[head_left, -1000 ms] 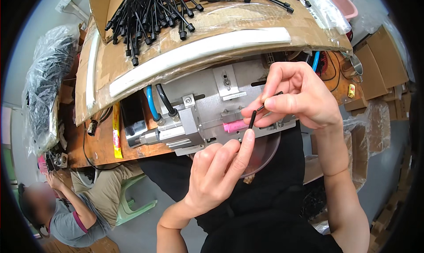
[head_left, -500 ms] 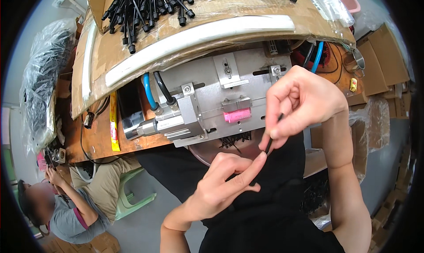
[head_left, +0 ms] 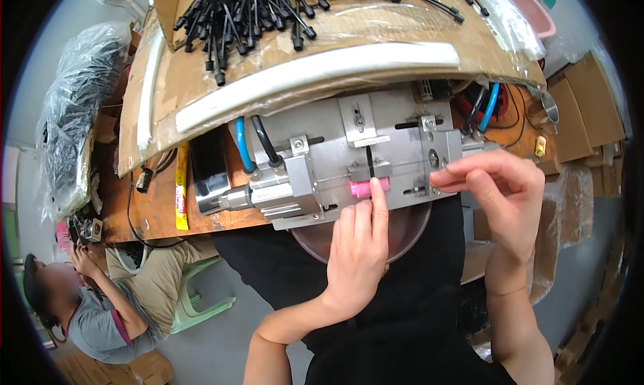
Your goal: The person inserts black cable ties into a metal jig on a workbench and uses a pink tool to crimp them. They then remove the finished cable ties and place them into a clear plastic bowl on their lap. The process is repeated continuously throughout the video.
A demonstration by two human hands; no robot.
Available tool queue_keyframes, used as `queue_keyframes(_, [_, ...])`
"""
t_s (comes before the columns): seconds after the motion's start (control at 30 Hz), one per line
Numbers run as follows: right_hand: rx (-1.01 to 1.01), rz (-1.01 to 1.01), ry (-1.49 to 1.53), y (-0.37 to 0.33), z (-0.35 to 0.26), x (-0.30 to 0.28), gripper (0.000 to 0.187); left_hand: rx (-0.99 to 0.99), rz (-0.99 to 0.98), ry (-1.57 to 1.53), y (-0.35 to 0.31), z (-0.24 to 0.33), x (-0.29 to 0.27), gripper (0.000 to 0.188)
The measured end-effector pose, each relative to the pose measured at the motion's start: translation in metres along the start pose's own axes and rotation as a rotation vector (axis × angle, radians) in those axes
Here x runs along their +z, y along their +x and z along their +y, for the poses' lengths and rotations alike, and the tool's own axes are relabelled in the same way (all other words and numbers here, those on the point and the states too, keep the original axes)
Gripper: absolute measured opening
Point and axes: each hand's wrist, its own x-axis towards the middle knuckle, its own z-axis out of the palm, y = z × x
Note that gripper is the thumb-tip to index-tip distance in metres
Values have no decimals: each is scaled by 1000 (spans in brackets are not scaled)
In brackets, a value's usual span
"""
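Observation:
A thin black rod (head_left: 369, 158) lies lengthwise in the small metal block (head_left: 379, 168) at the middle of the metal fixture (head_left: 329, 126). My left hand (head_left: 357, 257) reaches up from below, its index finger stretched onto the rod's near end over the pink piece (head_left: 361, 189); its other fingers are loosely bent, gripping nothing visible. Beside the fixture's right-hand block (head_left: 443, 147), my right hand (head_left: 506, 194) has its fingers extended and thumb apart, with nothing clearly seen in it. A silver cylinder (head_left: 282, 196) with blue and black hoses is mounted at the left.
Black rods with capped ends (head_left: 248, 16) are piled on the cardboard (head_left: 322, 39) above the fixture. A pink basin (head_left: 410, 237) sits under the front edge. A yellow packet (head_left: 182, 190) and a dark phone-like slab (head_left: 209, 167) lie left. Another person (head_left: 100, 311) sits far left.
Both hands held the black rod in front of the fixture; now it lies in the middle block. My left hand has moved up onto it, and my right hand has let go and shifted right.

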Motion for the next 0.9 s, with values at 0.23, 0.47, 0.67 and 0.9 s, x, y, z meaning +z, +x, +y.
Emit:
queue_keyframes(0.23, [-364, -13, -433, 79, -5, 18, 5, 103, 6, -144, 37, -23, -50, 67])
queue_keyframes(0.47, [-489, -28, -1112, 241, 9, 72, 21, 186, 212, 155, 186, -98, -83, 16])
queue_keyframes(0.67, [-237, -295, -1326, 208, -31, 32, 19, 267, 111, -109, 172, -109, -104, 12])
queue_keyframes(0.9, [-1126, 242, -1260, 181, -20, -7, 21, 169, 49, -199, 149, -92, -111, 19])
